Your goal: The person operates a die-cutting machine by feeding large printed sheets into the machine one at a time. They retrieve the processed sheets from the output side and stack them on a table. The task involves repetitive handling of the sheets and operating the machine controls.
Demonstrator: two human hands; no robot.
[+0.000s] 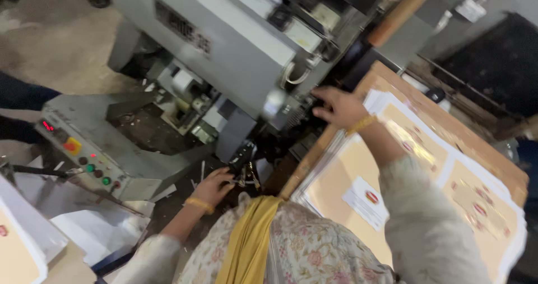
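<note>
Grey machine at centre, right hand beside it, fingers spread on one stack of peach printed sheets, left hand below, fingers curled on metal parts, grip unclear, one control panel left, one red, two green buttons.

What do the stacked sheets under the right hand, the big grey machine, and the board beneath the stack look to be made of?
Stacked sheets: likely glossy printed paper; thin fanned edges, light sheen. Grey machine: seemingly painted metal; flat, hard panels with matte grey coating. Board under the stack: probably wood or fibreboard; plain brown surface, thick edge. The right hand reaches past the sheets toward the machine.
</note>
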